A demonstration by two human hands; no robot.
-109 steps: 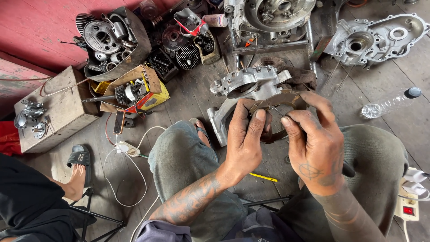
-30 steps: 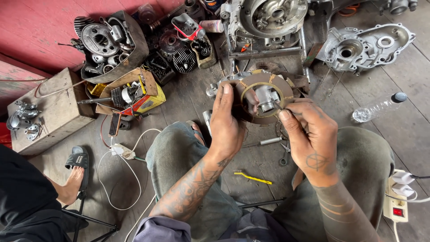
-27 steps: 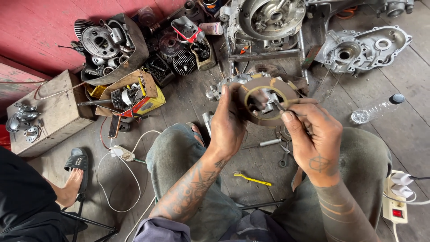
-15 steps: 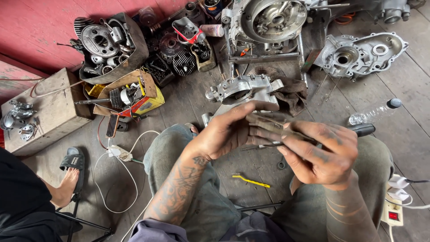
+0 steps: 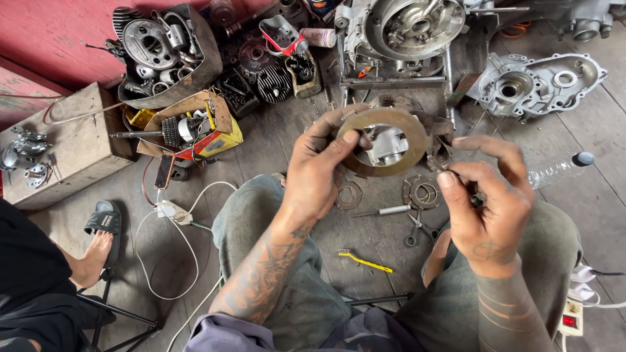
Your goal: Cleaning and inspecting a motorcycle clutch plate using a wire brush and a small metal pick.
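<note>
My left hand (image 5: 319, 173) grips a worn brown metal ring (image 5: 357, 164) by its left rim and holds it up flat toward me over my knees. A grey engine part shows through the ring's hole. My right hand (image 5: 486, 205) is close to the ring's right edge, its thumb and fingers pinched together on what looks like a thin tool (image 5: 432, 161) whose tip meets the rim. Most of that tool is hidden in the fist.
Two smaller rings (image 5: 349, 194) (image 5: 422, 192), a screwdriver (image 5: 386, 210), pliers (image 5: 413, 233) and a yellow brush (image 5: 365, 261) lie on the plank floor. An engine case (image 5: 411, 29), a cover (image 5: 535, 85) and bins of parts (image 5: 163, 55) stand beyond. Another person's sandalled foot (image 5: 98, 244) is at the left.
Both hands have risen from my lap. The ring, held low and mostly covered by my hands half a second ago, is now lifted and turned to face me.
</note>
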